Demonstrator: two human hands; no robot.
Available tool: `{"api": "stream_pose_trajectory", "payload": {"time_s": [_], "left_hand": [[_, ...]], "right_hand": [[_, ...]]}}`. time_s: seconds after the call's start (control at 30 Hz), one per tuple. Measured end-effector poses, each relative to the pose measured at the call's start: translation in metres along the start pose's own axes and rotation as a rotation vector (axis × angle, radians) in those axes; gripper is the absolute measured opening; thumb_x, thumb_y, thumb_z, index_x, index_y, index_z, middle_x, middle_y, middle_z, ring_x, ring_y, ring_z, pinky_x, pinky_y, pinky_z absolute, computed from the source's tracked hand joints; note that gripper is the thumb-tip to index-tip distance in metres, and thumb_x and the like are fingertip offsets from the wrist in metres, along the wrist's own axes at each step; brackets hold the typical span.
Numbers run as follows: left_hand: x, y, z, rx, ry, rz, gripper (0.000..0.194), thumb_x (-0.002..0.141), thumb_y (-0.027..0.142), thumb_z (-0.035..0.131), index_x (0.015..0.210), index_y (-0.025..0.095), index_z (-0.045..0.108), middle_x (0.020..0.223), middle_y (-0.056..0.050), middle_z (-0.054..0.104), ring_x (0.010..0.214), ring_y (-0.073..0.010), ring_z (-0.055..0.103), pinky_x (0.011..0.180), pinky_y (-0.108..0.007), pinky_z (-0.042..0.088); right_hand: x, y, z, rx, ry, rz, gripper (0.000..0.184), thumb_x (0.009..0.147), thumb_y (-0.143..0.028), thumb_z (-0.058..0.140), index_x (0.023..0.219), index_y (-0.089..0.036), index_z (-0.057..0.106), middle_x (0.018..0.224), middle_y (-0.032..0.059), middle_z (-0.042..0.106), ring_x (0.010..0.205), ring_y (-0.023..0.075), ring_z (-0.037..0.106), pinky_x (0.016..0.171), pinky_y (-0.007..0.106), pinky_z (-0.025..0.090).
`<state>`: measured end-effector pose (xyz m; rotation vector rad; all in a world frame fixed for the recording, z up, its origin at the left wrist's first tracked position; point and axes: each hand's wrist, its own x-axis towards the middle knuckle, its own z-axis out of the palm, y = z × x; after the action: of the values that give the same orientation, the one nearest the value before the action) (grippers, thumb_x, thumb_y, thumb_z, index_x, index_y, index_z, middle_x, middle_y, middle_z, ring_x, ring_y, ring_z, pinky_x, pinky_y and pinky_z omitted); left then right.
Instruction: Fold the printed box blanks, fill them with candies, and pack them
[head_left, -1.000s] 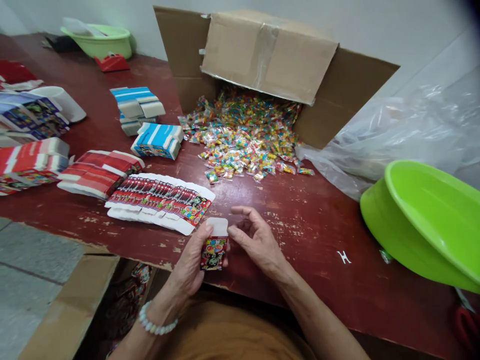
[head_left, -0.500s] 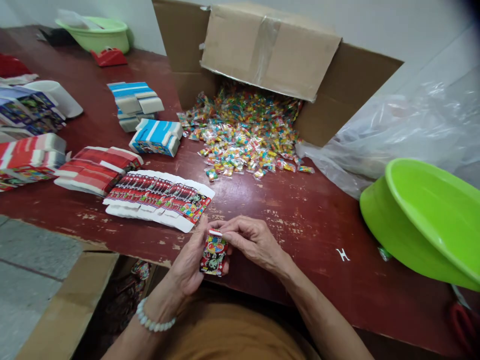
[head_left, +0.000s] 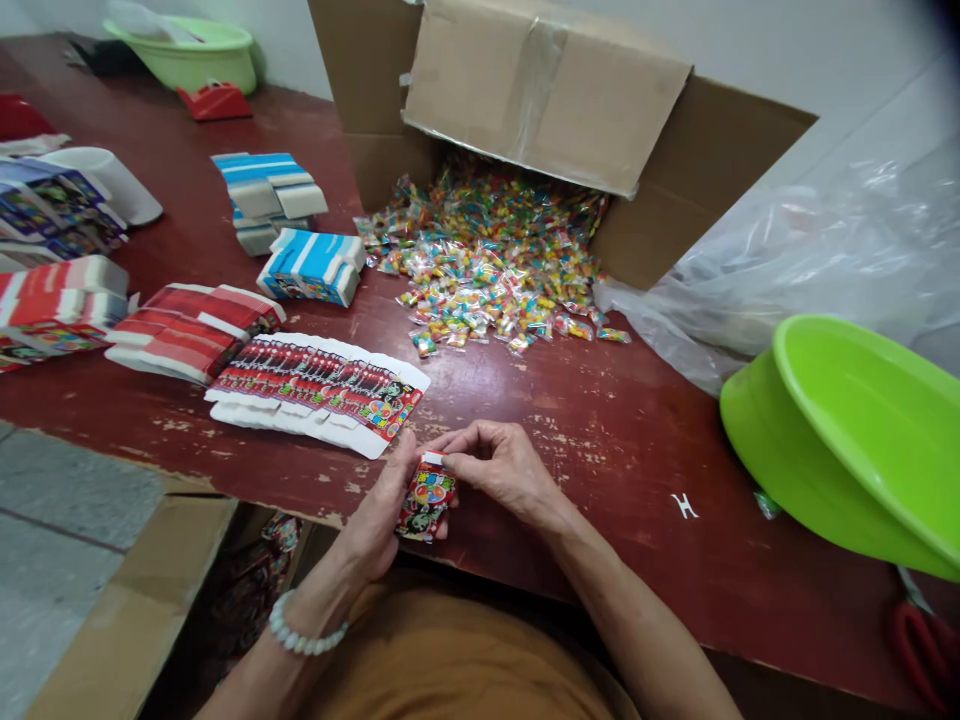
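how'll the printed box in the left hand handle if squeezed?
The printed box probably dents if squeezed: its walls look like thin card. It's likely light, being small, contents unseen. The white top flap the right hand touches may spring open.

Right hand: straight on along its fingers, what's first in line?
The small red box, right at the right hand's fingertips. Beyond it, probably the left hand, though depth between them is hard to judge.
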<state>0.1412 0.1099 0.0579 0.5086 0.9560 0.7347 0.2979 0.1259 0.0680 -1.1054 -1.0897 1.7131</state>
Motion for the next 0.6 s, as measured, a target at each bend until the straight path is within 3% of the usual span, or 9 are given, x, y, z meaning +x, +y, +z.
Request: {"api": "stream_pose_trajectory", "payload": {"time_s": [0.2, 0.37, 0.43, 0.53, 0.6], "left_hand": [[0.0, 0.001, -0.001, -0.002, 0.041, -0.027, 0.066, 0.087, 0.069, 0.054, 0.121, 0.014, 0.071, 0.058, -0.004, 0.067, 0.043, -0.0149, 0.06, 0.039, -0.022, 0.051], [0.0, 0.006, 0.003, -0.083, 0.113, -0.016, 0.045, 0.088, 0.053, 0.06, 0.106, 0.013, 0.071, 0.053, -0.001, 0.063, 0.037, -0.0157, 0.057, 0.035, -0.025, 0.049], [-0.003, 0.007, 0.003, -0.092, 0.164, -0.019, 0.034, 0.083, 0.044, 0.067, 0.103, 0.016, 0.069, 0.055, 0.001, 0.064, 0.036, -0.0149, 0.057, 0.035, -0.025, 0.048], [-0.016, 0.01, -0.01, -0.024, 0.215, 0.053, 0.04, 0.076, 0.046, 0.072, 0.104, 0.018, 0.066, 0.059, 0.0, 0.068, 0.04, -0.0158, 0.059, 0.039, -0.025, 0.049], [-0.032, 0.013, -0.03, 0.056, 0.296, 0.161, 0.046, 0.073, 0.051, 0.074, 0.103, 0.018, 0.067, 0.062, -0.001, 0.07, 0.044, -0.0166, 0.061, 0.043, -0.025, 0.05]], "right_hand": [[-0.001, -0.001, -0.003, -0.113, -0.079, -0.086, 0.013, 0.081, -0.028, 0.073, 0.075, -0.017, 0.068, 0.099, 0.0059, 0.078, 0.069, 0.0138, 0.069, 0.064, 0.029, 0.056], [-0.013, -0.008, 0.0, -0.626, -0.099, -0.414, 0.008, 0.088, -0.02, 0.066, 0.095, -0.021, 0.07, 0.118, 0.0077, 0.07, 0.108, 0.0197, 0.065, 0.096, 0.04, 0.051], [-0.009, -0.006, 0.003, -0.722, -0.107, -0.437, 0.011, 0.087, -0.02, 0.068, 0.098, -0.02, 0.069, 0.12, 0.0084, 0.066, 0.108, 0.0195, 0.064, 0.096, 0.038, 0.051], [0.015, 0.002, 0.003, -0.611, -0.163, -0.391, 0.009, 0.092, -0.027, 0.064, 0.09, -0.019, 0.067, 0.111, 0.0067, 0.065, 0.099, 0.0158, 0.065, 0.087, 0.031, 0.053], [0.04, 0.009, 0.003, -0.607, -0.063, -0.361, 0.012, 0.093, -0.03, 0.063, 0.094, -0.018, 0.067, 0.109, 0.0058, 0.064, 0.09, 0.0143, 0.064, 0.081, 0.028, 0.053]]}}
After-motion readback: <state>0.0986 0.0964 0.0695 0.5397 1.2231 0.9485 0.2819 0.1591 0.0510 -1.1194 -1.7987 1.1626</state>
